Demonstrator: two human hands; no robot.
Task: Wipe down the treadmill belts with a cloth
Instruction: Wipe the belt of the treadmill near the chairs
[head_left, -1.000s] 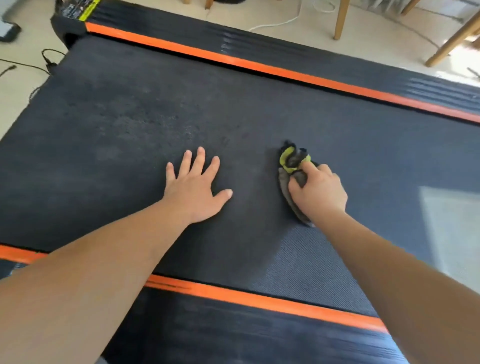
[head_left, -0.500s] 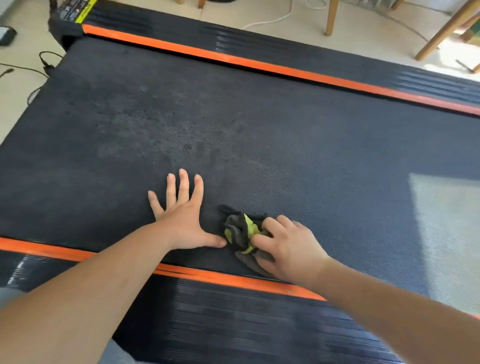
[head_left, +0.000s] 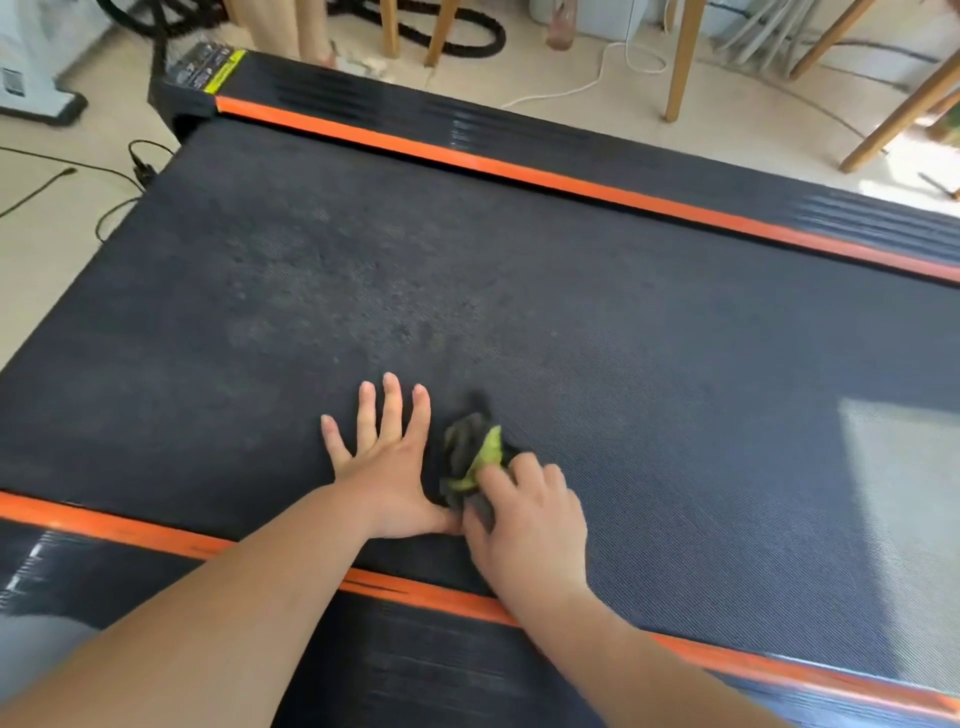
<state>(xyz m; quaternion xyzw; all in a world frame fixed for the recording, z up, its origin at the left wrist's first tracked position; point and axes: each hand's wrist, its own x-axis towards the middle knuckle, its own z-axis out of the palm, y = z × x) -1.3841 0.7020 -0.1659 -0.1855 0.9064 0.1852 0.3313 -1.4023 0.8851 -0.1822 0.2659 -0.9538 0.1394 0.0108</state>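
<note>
The cloth (head_left: 470, 457) lies bunched on the treadmill belt (head_left: 623, 338), close to its near orange strip (head_left: 415, 592). The right hand (head_left: 524, 525) grips it with curled fingers. The left hand (head_left: 387, 467) rests flat just beside it, fingers spread.

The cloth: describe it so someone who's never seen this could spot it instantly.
Find the dark treadmill belt, then its near orange stripe. Just beyond it, the right hand grips a crumpled cloth beside the flat left hand. It is dark grey with a lime-green patch.

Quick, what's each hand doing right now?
Left hand: open, flat on the treadmill belt.
Right hand: closed, holding the cloth.
</note>
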